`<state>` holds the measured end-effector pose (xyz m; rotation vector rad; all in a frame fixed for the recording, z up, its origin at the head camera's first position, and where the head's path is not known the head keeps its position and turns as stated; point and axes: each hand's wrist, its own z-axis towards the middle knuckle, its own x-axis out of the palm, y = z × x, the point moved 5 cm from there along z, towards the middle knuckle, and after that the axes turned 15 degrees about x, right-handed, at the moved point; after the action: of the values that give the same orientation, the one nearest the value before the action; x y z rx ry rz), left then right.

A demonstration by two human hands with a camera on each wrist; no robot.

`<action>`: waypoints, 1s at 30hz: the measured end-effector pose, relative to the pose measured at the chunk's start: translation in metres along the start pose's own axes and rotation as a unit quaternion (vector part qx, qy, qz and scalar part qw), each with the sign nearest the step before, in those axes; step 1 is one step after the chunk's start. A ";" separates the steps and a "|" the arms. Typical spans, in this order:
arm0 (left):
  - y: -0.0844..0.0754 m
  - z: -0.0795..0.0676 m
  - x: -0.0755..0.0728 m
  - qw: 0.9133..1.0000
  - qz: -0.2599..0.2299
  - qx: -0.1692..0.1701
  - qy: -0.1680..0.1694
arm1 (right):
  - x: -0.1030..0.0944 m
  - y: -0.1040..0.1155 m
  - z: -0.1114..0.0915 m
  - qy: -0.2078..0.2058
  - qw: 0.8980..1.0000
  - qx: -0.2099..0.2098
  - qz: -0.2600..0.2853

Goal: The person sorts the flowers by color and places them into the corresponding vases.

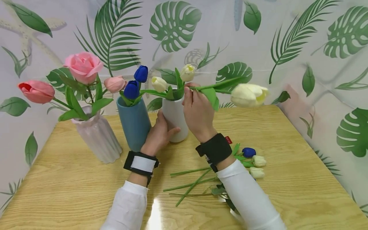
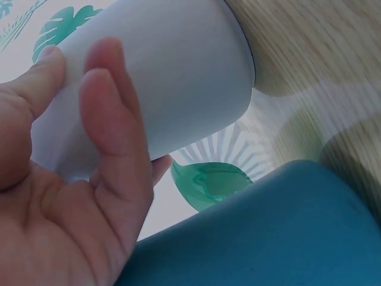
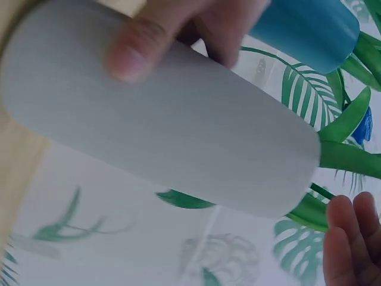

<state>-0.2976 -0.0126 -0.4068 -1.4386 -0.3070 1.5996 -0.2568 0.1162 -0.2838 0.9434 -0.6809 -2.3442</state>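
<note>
While matte white cylindrical vase, part-filled already, is gripped by left hand, big cream tulip is pinched by right hand; loose blue/cream tulips left.

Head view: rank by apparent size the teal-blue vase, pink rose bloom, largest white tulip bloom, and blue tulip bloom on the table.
1. Teal-blue vase
2. Pink rose bloom
3. Largest white tulip bloom
4. Lying blue tulip bloom

White vase upright, cream tulip held sideways
</note>
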 end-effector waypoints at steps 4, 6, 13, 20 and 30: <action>-0.001 0.000 0.000 1.000 0.001 0.008 -0.001 | 0.008 0.017 0.009 -0.011 0.995 -0.047 -0.091; -0.001 0.000 0.000 1.000 -0.001 0.011 0.000 | 0.015 0.022 0.012 0.003 0.992 -0.052 -0.114; 0.000 0.000 0.002 1.000 -0.005 0.012 0.005 | 0.036 0.010 0.018 0.154 0.977 0.033 -0.142; -0.003 0.002 0.000 1.000 0.007 0.021 0.005 | 0.028 0.000 0.020 0.243 0.965 0.079 -0.058; -0.001 0.000 -0.002 1.000 0.023 0.011 0.010 | 0.027 -0.014 -0.019 0.230 0.971 0.027 0.052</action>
<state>-0.2972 -0.0137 -0.4051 -1.4524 -0.2448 1.6205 -0.2636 0.1046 -0.3172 1.3789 -0.5869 -1.9210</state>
